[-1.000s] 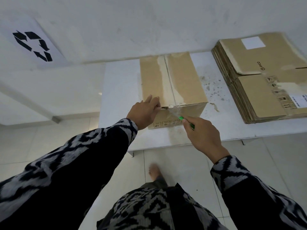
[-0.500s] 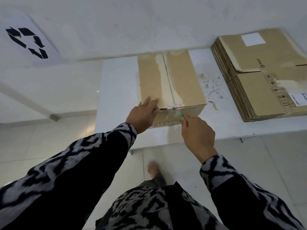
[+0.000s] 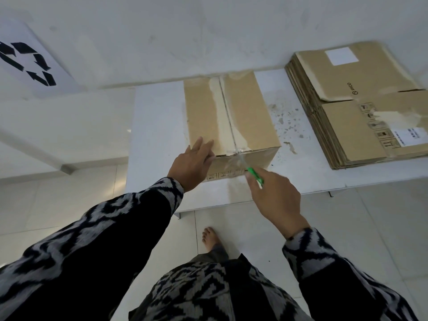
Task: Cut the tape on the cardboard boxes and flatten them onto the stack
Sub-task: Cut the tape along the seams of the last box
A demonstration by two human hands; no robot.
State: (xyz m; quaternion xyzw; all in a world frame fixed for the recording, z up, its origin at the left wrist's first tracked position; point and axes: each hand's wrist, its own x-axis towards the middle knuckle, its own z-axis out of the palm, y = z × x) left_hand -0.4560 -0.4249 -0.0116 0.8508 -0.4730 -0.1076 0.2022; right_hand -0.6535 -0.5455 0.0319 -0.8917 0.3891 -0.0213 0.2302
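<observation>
A person stands at a white table [image 3: 157,135] with a taped cardboard box [image 3: 231,117] in front of them. Half a second ago the right hand [image 3: 275,195] was tight against the box's near edge; now it has drawn back towards the person and a little right, and the green cutter [image 3: 254,176] shows again, its tip at the clear tape [image 3: 236,161] on the near face. This looks like one short stroke down the end of the seam; the top seam seems still closed, so flattening is some way off.

The right hand's fingers are curled round the cutter. The left hand [image 3: 193,164] lies flat with straight fingers on the box's near left top corner, steadying it. The stack of flattened boxes [image 3: 361,107] sits to the right, apart from the box.
</observation>
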